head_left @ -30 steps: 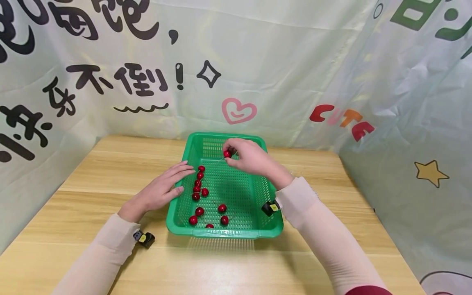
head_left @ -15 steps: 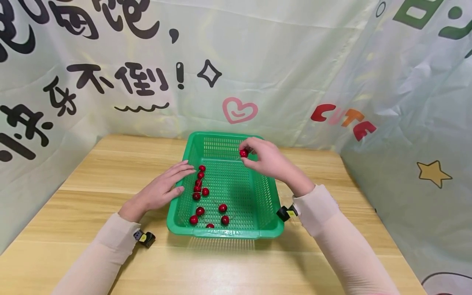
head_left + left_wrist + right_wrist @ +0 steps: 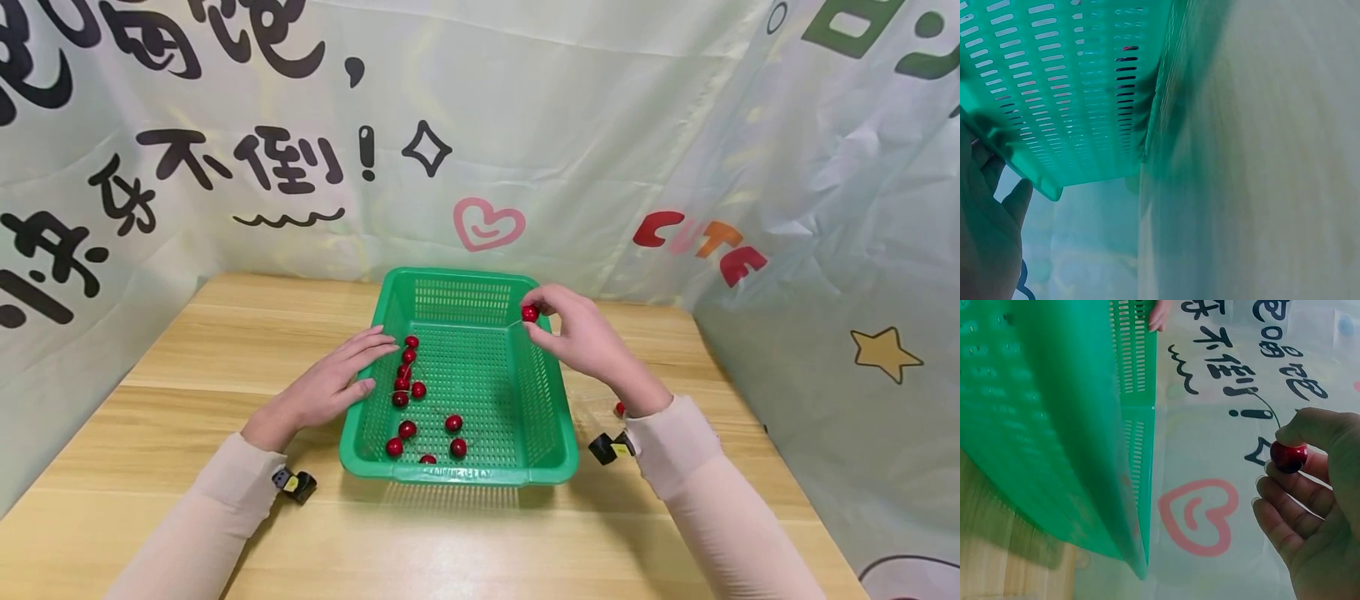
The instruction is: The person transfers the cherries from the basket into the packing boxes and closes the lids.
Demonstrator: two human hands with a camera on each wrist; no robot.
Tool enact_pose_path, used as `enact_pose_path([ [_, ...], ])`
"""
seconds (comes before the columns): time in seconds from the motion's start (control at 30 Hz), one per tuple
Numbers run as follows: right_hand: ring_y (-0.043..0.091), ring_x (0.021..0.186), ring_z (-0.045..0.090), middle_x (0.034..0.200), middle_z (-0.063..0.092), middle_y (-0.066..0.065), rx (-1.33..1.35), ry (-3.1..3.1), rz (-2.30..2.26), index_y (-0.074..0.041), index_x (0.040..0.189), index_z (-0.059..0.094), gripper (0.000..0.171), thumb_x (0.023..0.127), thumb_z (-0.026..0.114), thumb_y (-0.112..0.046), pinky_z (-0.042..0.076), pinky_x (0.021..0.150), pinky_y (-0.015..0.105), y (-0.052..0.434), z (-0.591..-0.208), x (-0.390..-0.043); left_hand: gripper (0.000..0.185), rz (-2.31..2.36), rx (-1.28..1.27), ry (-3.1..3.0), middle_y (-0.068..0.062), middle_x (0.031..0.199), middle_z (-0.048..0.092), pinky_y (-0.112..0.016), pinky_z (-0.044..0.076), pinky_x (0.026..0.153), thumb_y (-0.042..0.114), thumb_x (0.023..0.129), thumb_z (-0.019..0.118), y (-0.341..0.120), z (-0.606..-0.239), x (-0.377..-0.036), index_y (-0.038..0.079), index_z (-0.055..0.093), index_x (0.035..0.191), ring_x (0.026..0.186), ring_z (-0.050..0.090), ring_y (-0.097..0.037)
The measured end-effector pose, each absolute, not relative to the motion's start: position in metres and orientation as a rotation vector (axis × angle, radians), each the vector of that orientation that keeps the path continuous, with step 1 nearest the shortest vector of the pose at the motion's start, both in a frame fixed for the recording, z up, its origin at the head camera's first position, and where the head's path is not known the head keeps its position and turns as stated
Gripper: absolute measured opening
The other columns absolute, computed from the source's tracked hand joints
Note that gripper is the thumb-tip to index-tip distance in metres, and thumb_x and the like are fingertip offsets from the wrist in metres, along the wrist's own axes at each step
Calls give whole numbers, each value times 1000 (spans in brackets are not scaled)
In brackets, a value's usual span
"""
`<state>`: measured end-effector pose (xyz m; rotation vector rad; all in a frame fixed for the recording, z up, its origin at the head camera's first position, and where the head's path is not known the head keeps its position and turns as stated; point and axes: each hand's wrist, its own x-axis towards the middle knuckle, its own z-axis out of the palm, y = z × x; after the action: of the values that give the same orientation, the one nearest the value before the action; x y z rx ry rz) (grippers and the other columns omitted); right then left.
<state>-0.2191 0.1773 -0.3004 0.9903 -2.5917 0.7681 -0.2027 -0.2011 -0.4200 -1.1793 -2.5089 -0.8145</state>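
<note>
A green plastic basket point(image 3: 461, 476) stands on the wooden table, with several red cherries point(image 3: 453, 423) lying mostly along its left side and near end. My left hand point(image 3: 322, 385) rests on the basket's left rim, fingers straight over the edge. In the left wrist view that hand point(image 3: 991, 219) shows at the rim, part of it cut off. Above the basket's right rim, my right hand point(image 3: 577, 333) pinches one cherry point(image 3: 529, 313) between thumb and fingers. The right wrist view shows this held cherry point(image 3: 1289, 456) with its thin stem pointing up and left.
Another cherry point(image 3: 620, 408) lies on the table right of the basket, partly hidden by my right wrist. The wooden table point(image 3: 450, 550) extends around the basket. A printed cloth backdrop point(image 3: 570, 167) hangs behind and at both sides.
My right hand has moved right with the pinched cherry, from over the basket's far middle to its right rim. A cherry on the table has come into view. The left hand stays put.
</note>
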Motion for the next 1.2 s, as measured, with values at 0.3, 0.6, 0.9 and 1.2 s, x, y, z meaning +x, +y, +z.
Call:
enact_pose_path([
  [0.3,25,96,57,101,60,3,968,-2443,808,-7,109,61,20,90,68,-8,48,86,42,199,-308,-214,50,-814,-1180,-2512,-12,150,40,-52,22,115,11,95,55,-200,-419,-202,7,46,144,146,20,-31],
  [0.6,18,88,53,95,57,3,1028,-2277,678,-6,103,60,21,85,71,-7,47,77,36,217,-327,-210,50,-822,-1182,-2510,-11,150,40,-53,21,115,10,95,56,-200,-419,-203,6,46,144,146,20,-31],
  [0.9,19,84,54,92,58,4,1022,-2171,592,-3,100,60,19,86,65,-15,46,73,34,241,-342,-210,51,-824,-1180,-2507,-11,150,39,-54,21,115,8,94,56,-201,-420,-203,8,46,144,146,19,-31],
  [1.2,29,83,56,91,60,11,999,-2119,480,0,95,61,29,91,55,-28,48,75,44,258,-357,-210,50,-826,-1175,-2509,-11,151,39,-54,21,115,8,94,56,-200,-421,-203,3,47,142,146,19,-31],
])
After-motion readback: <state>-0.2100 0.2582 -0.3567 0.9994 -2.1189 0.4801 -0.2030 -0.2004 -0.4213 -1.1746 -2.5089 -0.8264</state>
